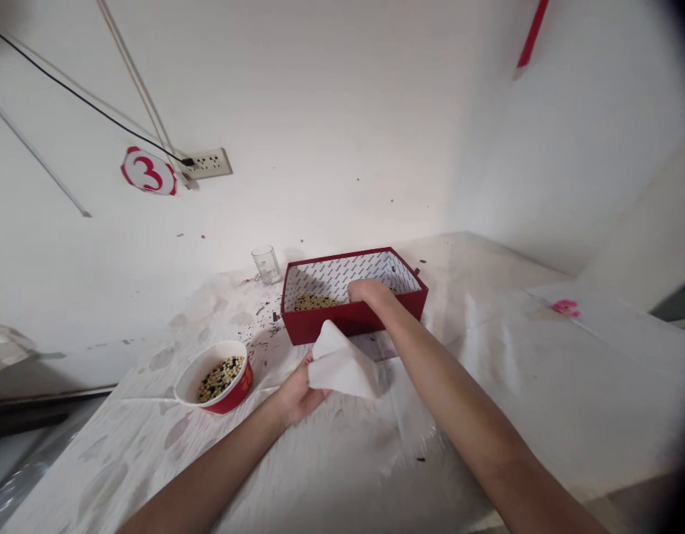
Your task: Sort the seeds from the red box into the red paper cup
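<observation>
My left hand [302, 393] is closed around a folded white piece of paper or thin cloth [345, 367], shaped like a pointed pouch, in front of a dark red box [353, 324]. My right hand [369, 291] reaches over the box's front wall, wrist bent down. Its fingertips are hidden inside, so what they touch does not show. Small pale and black beads or seeds [314, 302] lie on the box's floor; the box's lining is white with dark print. To the left stands a red and white paper bowl [231, 400] holding a similar mix [220, 378].
A clear glass [267, 265] stands near the wall, left of the box. Dark flakes [263, 326] are scattered on the plastic-covered table [347, 475]. On the wall are a power strip [211, 163] with a black cord and a red number 3 sign [148, 172].
</observation>
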Available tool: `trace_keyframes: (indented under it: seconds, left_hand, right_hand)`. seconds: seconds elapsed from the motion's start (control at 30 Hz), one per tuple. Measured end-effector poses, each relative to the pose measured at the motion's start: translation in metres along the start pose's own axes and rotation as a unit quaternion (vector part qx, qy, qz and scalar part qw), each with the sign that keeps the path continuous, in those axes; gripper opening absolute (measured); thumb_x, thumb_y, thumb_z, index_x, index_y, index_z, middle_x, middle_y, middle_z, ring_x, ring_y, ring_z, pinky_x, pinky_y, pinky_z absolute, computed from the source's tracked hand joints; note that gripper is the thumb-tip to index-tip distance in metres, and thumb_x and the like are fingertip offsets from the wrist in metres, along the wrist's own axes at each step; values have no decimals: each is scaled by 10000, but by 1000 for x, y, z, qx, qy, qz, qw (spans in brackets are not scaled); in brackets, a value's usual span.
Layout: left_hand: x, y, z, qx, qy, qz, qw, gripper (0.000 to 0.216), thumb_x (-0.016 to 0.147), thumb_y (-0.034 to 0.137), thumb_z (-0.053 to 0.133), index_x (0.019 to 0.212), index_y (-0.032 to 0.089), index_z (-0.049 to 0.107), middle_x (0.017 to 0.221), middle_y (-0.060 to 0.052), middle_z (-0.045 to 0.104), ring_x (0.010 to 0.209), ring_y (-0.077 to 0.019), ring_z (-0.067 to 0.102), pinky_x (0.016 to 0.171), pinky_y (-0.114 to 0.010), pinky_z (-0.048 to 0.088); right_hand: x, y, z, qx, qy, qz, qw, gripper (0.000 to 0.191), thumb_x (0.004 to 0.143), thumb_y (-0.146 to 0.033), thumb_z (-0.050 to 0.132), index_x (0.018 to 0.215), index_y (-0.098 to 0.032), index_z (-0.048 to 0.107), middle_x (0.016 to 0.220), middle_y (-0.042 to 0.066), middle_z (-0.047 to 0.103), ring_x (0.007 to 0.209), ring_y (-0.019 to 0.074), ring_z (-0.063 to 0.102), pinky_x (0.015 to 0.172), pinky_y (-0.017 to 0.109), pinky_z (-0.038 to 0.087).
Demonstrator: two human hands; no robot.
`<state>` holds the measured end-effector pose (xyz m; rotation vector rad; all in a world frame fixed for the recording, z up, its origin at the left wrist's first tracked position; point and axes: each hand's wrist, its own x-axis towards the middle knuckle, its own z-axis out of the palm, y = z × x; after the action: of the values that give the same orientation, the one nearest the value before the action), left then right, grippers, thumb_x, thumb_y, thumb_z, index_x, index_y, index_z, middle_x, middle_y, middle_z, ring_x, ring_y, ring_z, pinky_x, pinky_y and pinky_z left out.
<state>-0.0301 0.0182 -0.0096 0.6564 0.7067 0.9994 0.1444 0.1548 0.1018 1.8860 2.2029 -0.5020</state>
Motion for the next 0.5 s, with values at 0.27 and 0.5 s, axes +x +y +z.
trace_keyframes:
  seconds: [0.27,0.5]
  left_hand:
    - [-4,13,13,-45,-93,-11,995,336,854,355,616,1136,177,660,1018,-96,748,1018,-259,686,930,-375,507]
    - [-1,11,6,-49,-107,-28,993,364,872,348,587,1182,170,654,1037,-111,750,1048,-263,682,919,-371,521]
  right_hand:
    - [-10,-2,-4,54,242,-130,960,322,955,-129,464,1248,-188,583,1287,118,624,1132,214,609,902,297,470]
    - [-78,-17,-3,163,426,-382,804,310,1023,-164,307,1219,-209,542,1201,78,624,1071,177,592,870,307,474]
